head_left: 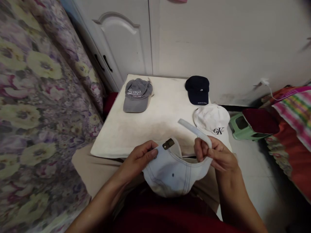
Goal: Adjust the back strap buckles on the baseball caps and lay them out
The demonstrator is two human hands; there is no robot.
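A pale blue-white cap (171,173) rests over my lap, back side facing me. My left hand (139,158) pinches its rear edge beside the dark metal buckle (168,143). My right hand (215,154) grips the cap's loose adjuster strap (194,131), which sticks up and to the left. Both hands are closed on the cap.
A small white table (136,129) stands in front of me with a grey cap (136,94), a navy cap (198,89) and a white cap (212,119) on it. A floral bedspread (36,97) lies left, white cupboard doors (126,42) behind, a green stool (239,127) right.
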